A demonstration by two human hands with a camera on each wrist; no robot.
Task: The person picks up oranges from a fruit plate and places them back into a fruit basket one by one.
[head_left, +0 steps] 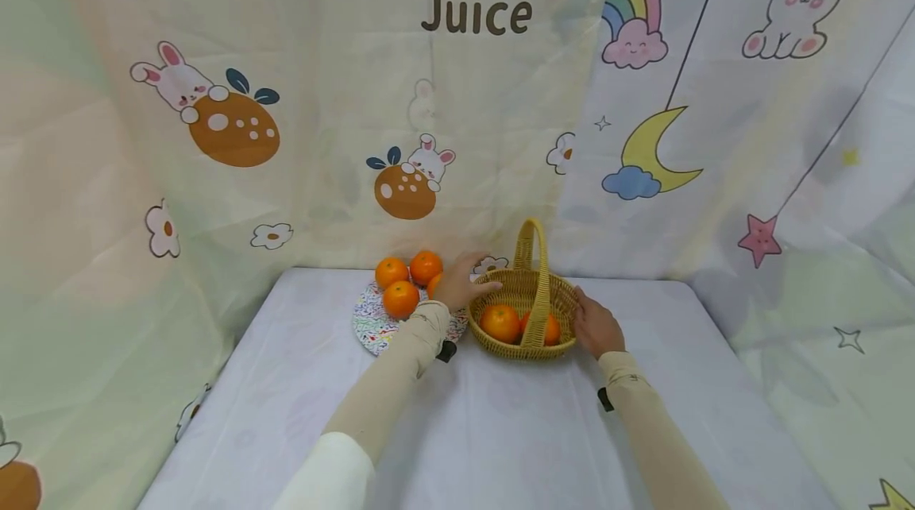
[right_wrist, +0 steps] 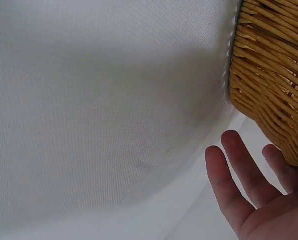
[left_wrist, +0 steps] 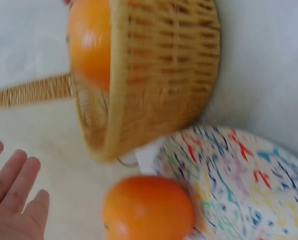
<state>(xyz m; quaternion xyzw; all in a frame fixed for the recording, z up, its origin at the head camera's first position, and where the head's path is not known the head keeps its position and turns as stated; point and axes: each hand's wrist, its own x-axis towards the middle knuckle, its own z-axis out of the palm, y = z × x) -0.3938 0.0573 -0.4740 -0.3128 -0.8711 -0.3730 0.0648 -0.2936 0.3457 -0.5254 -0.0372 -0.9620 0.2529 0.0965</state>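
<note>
My left hand [head_left: 457,283] reaches over the right part of a speckled round plate [head_left: 368,327], its fingers spread beside the basket's left rim and gripping nothing. Several oranges [head_left: 401,300] sit on that plate; one orange [left_wrist: 149,207] shows close by in the left wrist view. A wicker basket [head_left: 489,345] with a tall handle stands right of the plate, with two oranges [head_left: 500,323] inside. At the basket's right side is my right hand [head_left: 598,325], fingertips right at the rim. In the right wrist view its fingers [right_wrist: 251,177] look fairly straight; the thumb is hidden.
A white cloth [head_left: 500,430] covers the table. Printed curtains [head_left: 343,97] hang directly behind the plate and basket and on both sides. The basket's arched handle [head_left: 541,272] rises between my hands.
</note>
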